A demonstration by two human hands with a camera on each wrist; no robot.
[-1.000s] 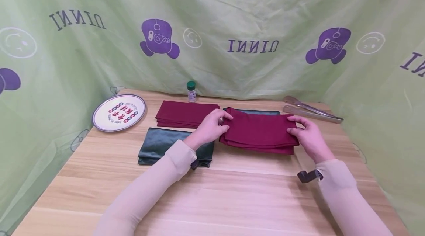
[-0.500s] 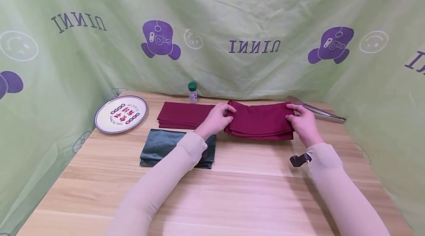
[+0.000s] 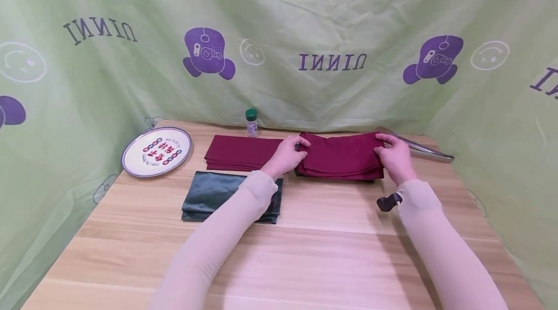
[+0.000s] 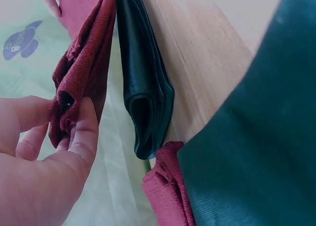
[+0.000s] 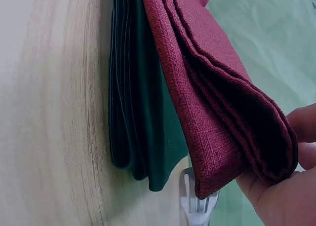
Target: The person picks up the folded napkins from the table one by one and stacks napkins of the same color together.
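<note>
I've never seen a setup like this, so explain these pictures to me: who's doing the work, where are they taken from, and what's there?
There is no machine here, just a person's two bare hands. The wide picture looks forward and down from the head; each close picture comes from one wrist. The black device by the right cuff is probably one such camera.

The left hand and right hand hold opposite ends of a folded burgundy cloth, above a folded dark green cloth. Also on the wooden table are a second burgundy cloth, a second green cloth, a decorated plate, a green-capped bottle and metal tongs.
</note>
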